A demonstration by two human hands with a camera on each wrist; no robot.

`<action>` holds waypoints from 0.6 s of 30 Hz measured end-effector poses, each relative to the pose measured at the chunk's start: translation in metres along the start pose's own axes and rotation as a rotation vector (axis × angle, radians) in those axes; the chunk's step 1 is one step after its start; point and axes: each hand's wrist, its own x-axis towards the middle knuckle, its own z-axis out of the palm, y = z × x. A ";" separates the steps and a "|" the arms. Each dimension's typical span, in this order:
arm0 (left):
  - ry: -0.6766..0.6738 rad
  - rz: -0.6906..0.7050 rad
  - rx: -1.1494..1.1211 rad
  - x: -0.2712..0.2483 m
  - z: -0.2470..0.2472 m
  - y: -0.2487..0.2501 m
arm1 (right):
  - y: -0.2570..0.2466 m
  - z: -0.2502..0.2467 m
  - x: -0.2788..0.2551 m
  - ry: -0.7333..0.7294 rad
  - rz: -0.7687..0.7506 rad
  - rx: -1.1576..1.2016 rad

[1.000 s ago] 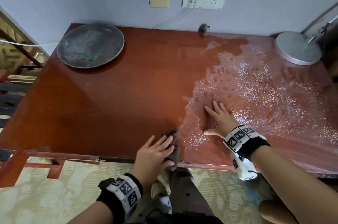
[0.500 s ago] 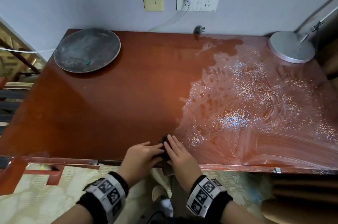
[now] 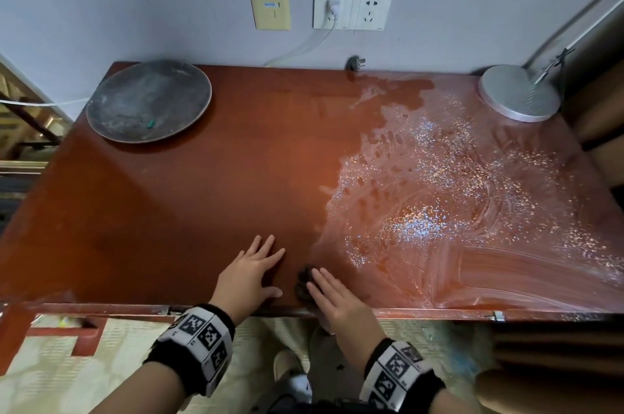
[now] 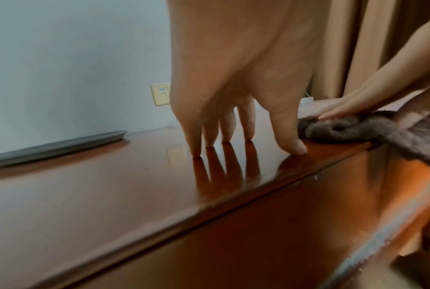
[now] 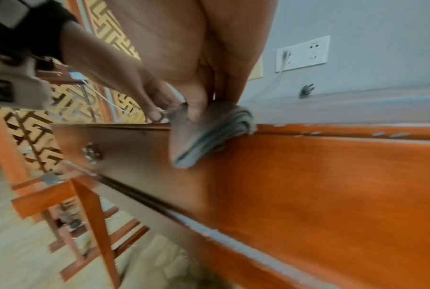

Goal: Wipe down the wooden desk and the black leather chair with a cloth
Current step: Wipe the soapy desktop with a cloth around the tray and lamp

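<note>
Here we are at the glossy red-brown wooden counter [image 3: 189,197], and the desk-wiping step is in hand, with the black leather chair nowhere in view. The right hand [image 3: 332,298] lies flat, fingers straight and together, pressing down on the dark grey fluffy cloth [image 3: 304,280] right at the counter's near edge; in the right wrist view part of that cloth [image 5: 209,135] hangs folded over the front lip. The left hand [image 3: 251,273] is spread just beside it, fingers straight, fingertips [image 4: 299,149] planted on the bare wood, holding nothing, the thumb close to the cloth without clearly touching it. Look at the surface: the left half reads dark and clean, while the right half carries a pale, smeary film [image 3: 456,197] with sparkling specks and swirl marks. So, by my reading, the counter is only partly done. The next move calls for keeping the palm flat on the cloth, drawing the hanging part back up onto the top, and sweeping rightward through that film in overlapping strokes. Care is wanted near the round silver lamp base [image 3: 520,94] at the far right corner, and likewise around the round, dusty grey metal tray [image 3: 148,101] at the far left. The chair, I judge, comes after all that.
</note>
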 end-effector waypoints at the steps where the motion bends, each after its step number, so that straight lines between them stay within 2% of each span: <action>1: -0.005 -0.006 -0.014 -0.001 0.000 0.001 | 0.011 -0.002 -0.002 -0.002 0.036 0.017; 3: -0.009 -0.014 -0.041 -0.004 -0.002 0.003 | 0.038 -0.018 0.000 0.029 0.191 0.052; 5: -0.004 -0.025 -0.053 -0.008 -0.003 0.006 | 0.060 -0.041 0.005 -0.005 0.363 0.011; 7: 0.008 -0.038 -0.059 -0.010 -0.005 0.009 | 0.065 -0.051 0.009 -0.070 0.452 -0.042; 9: 0.010 -0.049 -0.072 -0.010 -0.005 0.010 | 0.050 -0.039 0.014 -0.026 0.360 -0.102; 10: 0.009 -0.047 -0.077 -0.009 -0.005 0.010 | 0.037 -0.022 0.013 0.018 0.278 -0.079; 11: 0.006 -0.046 -0.082 -0.009 -0.005 0.010 | 0.023 -0.008 0.010 0.083 0.129 -0.076; 13: -0.003 -0.047 -0.088 -0.009 -0.006 0.009 | 0.006 0.009 0.008 0.051 -0.094 -0.095; 14: -0.004 -0.045 -0.090 -0.009 -0.006 0.009 | 0.010 0.009 0.012 0.050 -0.122 -0.105; 16: 0.001 -0.045 -0.087 -0.009 -0.006 0.010 | 0.034 -0.023 0.024 0.067 -0.033 -0.183; 17: 0.001 -0.051 -0.084 -0.010 -0.006 0.010 | 0.048 -0.041 0.031 0.060 0.073 -0.202; 18: -0.001 -0.059 -0.081 -0.010 -0.007 0.011 | 0.064 -0.052 0.036 -0.030 0.187 -0.236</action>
